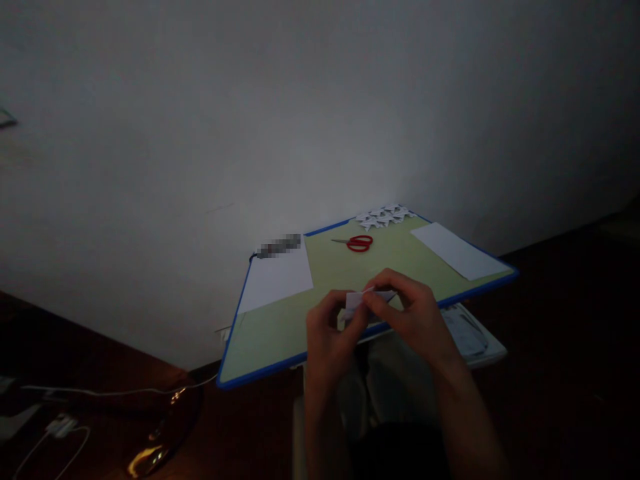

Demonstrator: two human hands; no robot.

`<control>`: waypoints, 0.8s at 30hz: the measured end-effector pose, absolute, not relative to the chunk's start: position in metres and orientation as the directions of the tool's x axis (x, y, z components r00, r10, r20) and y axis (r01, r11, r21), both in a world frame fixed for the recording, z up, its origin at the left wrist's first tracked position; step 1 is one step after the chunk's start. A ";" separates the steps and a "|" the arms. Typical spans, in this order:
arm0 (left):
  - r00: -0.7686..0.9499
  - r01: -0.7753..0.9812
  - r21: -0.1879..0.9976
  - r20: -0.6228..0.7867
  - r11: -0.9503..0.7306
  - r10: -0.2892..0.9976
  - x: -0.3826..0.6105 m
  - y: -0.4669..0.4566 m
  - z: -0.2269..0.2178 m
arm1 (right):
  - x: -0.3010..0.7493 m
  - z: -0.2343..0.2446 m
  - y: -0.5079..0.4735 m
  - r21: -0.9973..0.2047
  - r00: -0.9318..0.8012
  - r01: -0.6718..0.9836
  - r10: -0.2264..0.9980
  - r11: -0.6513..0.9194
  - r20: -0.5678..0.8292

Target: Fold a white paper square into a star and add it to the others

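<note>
Wall: pale and plain, it rises behind your worktop (260, 350), and the light on everything is dim; misjudging a thin edge would be easy in this gloom.
Worktop: green with a blue rim; your work sits over its near edge, so a piece that slips could fall past the rim rather than land on the green.
Left sheet (280, 280): white paper, lying flat, with a pixelated object (280, 246) at its far end.
Right sheet (457, 253): white too, flat near the right-hand rim; a brushing forearm could push it over the side.
Right hand (415, 313): your thumb and index finger are pinched together on the folded paper (354, 303); pulling sideways here could tear it or skew a crease.
Left hand (330, 333): your fingers are clamped on the same paper from the other side; too hard a squeeze could crumple it, too light could let layers spring open.
Folded pieces (385, 217): a white cluster at the far edge, close together; a knock could scatter them.
Scissors (360, 243): red handles, blades pointing left, just short of the cluster; a careless reach across could catch the tip.
Folded paper: small, white, between both your hands above the near rim; finer folds are too dark to tell.
</note>
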State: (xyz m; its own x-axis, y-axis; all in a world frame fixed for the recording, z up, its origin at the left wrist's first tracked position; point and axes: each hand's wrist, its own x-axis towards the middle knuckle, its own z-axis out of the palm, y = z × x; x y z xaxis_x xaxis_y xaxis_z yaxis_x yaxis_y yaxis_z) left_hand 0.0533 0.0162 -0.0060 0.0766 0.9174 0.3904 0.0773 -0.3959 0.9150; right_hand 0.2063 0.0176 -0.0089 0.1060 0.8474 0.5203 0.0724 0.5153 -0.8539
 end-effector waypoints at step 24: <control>-0.295 -0.350 0.864 0.264 -0.361 0.918 0.063 0.025 -0.012 | 0.207 -0.022 0.017 -0.869 -0.062 -0.134 0.871 0.477 0.488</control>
